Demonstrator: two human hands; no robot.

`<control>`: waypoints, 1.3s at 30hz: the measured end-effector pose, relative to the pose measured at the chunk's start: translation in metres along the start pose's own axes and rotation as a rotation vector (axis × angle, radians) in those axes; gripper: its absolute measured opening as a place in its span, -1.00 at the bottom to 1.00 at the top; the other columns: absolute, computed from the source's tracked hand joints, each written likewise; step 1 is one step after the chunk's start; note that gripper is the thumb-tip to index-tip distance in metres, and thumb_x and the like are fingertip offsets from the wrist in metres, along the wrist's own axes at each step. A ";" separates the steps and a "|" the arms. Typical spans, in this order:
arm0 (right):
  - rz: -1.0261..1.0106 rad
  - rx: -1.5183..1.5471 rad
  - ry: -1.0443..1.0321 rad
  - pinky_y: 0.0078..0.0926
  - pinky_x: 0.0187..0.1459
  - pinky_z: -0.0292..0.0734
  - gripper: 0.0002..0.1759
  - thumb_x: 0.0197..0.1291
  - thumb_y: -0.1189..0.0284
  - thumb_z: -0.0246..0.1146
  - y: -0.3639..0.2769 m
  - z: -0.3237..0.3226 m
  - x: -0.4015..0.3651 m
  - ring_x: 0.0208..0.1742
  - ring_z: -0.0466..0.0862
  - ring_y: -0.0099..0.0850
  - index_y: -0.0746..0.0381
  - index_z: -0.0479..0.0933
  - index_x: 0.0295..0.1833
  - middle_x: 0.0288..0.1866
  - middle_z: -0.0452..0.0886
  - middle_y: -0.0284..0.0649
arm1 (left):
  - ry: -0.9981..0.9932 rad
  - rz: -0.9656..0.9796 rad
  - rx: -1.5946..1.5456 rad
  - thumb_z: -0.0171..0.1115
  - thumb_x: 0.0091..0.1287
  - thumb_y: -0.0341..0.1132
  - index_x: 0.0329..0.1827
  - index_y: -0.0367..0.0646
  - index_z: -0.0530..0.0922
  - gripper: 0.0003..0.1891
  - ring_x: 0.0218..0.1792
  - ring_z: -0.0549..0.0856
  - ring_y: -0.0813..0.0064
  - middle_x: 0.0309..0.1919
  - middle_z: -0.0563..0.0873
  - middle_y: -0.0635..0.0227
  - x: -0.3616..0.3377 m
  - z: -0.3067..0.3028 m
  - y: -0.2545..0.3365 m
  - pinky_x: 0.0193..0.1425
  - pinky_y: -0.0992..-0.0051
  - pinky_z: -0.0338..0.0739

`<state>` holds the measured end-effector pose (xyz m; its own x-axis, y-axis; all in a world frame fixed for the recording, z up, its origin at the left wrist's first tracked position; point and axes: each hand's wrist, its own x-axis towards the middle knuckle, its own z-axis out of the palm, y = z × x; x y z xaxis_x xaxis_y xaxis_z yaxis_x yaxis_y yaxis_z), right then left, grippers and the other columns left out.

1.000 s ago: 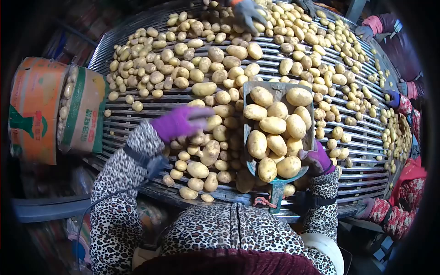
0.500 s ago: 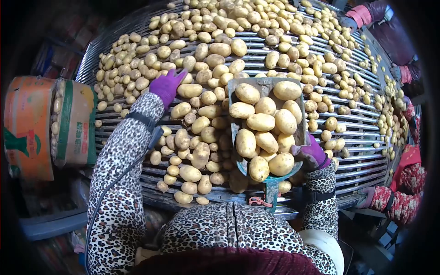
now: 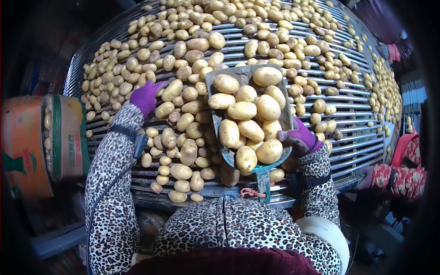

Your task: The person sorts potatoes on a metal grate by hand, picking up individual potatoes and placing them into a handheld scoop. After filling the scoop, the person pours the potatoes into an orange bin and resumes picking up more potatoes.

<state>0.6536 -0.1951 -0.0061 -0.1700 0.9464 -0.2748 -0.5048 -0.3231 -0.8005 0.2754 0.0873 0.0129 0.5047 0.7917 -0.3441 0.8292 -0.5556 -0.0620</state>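
Note:
My left hand (image 3: 145, 97), in a purple glove, is over the slatted rack with its fingers apart, close beside a large potato (image 3: 172, 90). No potato is visible in it. My right hand (image 3: 301, 137), gloved alike, grips the right edge of a worn green scoop (image 3: 213, 120); some of its fingers are hidden by the scoop wall. Large pale potatoes (image 3: 242, 111) fill the scoop. Its handle (image 3: 263, 183) points towards my body, with a pink cord (image 3: 251, 192) tied near it. Loose potatoes (image 3: 189, 151) lie left of the scoop.
Many potatoes (image 3: 114, 68) are spread over the metal-bar rack (image 3: 353, 123). Cardboard boxes (image 3: 27, 137) stand at the left, one with potatoes showing. At the right edge is another person's red patterned sleeve (image 3: 405, 181). A pink cuff (image 3: 393, 52) of another person shows farther back.
The view has shifted, so most things appear farther left. My left hand has drawn back slightly towards me, its fingers less spread. My right hand stays on the scoop.

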 end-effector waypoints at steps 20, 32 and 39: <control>-0.134 -0.194 -0.058 -0.39 0.13 0.54 -0.30 0.11 0.26 0.39 0.016 -0.022 0.005 0.12 0.59 -0.40 0.29 0.38 0.33 0.16 0.58 -0.20 | 0.284 0.428 -0.409 0.36 0.18 -0.25 0.34 -0.08 0.44 -0.39 0.15 0.61 0.19 0.18 0.57 0.12 -0.088 -0.084 0.257 0.18 0.28 0.54; -0.440 -1.075 0.019 -0.48 -0.17 0.57 -0.74 0.30 0.33 0.28 0.010 -0.034 -0.015 -0.20 0.63 -0.48 0.26 0.55 0.00 -0.25 0.65 -0.29 | 0.336 0.136 -0.895 0.32 0.25 -0.31 0.39 -0.24 0.37 -0.37 -0.30 0.59 0.69 0.21 0.58 0.22 -0.155 -0.069 0.179 -0.18 0.62 0.54; -0.486 -1.006 0.133 -0.45 -0.27 0.57 -0.71 0.34 0.26 0.24 0.036 -0.070 -0.004 -0.31 0.66 -0.44 0.32 0.56 -0.12 -0.36 0.65 -0.26 | 0.338 0.205 -1.062 0.32 0.26 -0.34 0.42 -0.23 0.33 -0.36 0.31 0.47 0.43 0.26 0.54 0.19 -0.142 -0.009 0.186 0.24 0.47 0.48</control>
<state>0.6956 -0.2107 -0.0714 -0.0188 0.9841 0.1768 0.4299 0.1676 -0.8872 0.3597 -0.1262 0.0592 0.5598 0.8283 0.0241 0.4264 -0.3128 0.8487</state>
